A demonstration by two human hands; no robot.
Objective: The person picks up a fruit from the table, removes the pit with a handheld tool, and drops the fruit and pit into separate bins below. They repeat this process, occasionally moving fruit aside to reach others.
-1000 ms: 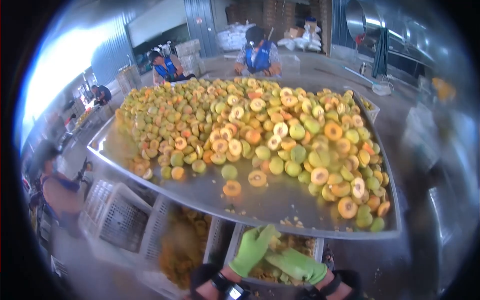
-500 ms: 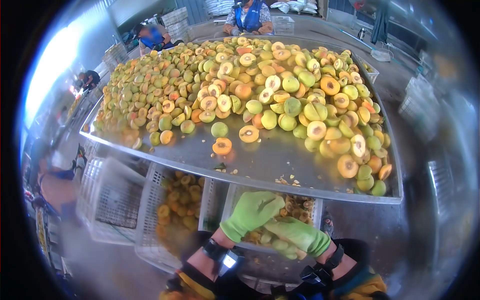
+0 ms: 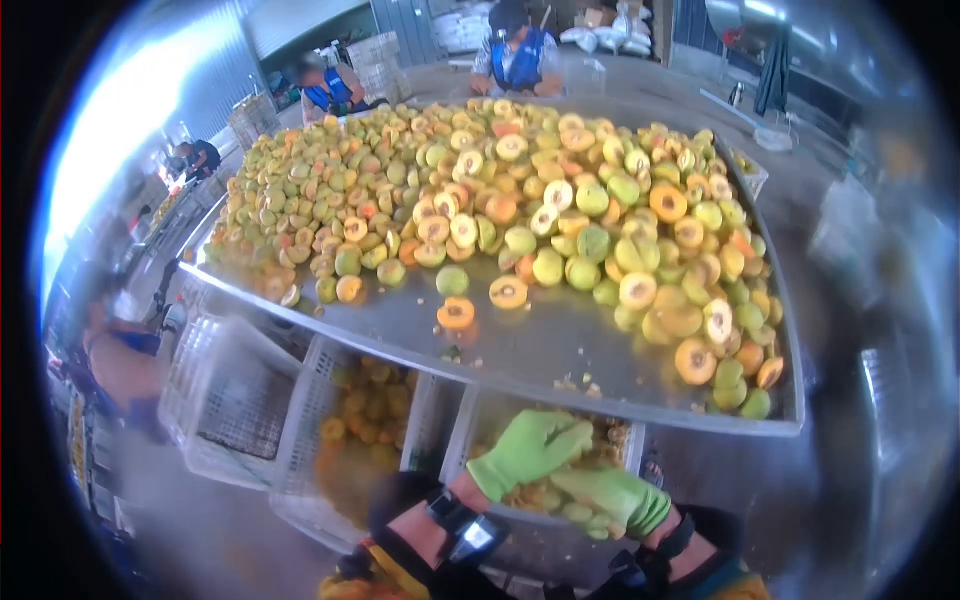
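Note:
My left hand (image 3: 535, 452), in a light green glove, is above a white crate at the table's front edge. Its fingers are curled closed, and whatever they hold is hidden. Close beside it, my right hand (image 3: 612, 497), in a matching glove, reaches in from the right with bent fingers, their grip blurred. Beneath both hands, the white crate (image 3: 458, 440) contains small brownish pieces and pale scraps. On the metal table (image 3: 400, 345) ahead lies a big heap of peaches (image 3: 640, 252), many cut in half with pits showing. A halved peach (image 3: 455, 313) lies near the front.
Left of my hands stands a crate (image 3: 300, 430) of peaches, and beyond it another white crate (image 3: 190, 390). Two people in blue vests are behind the table. Another person (image 3: 125, 365) is at the left. Small scraps (image 3: 578, 385) dot the table's front edge.
The view has tilted up slightly, so the table and hands sit lower in it. My hands stay close together over the crate, with no clear change in grip.

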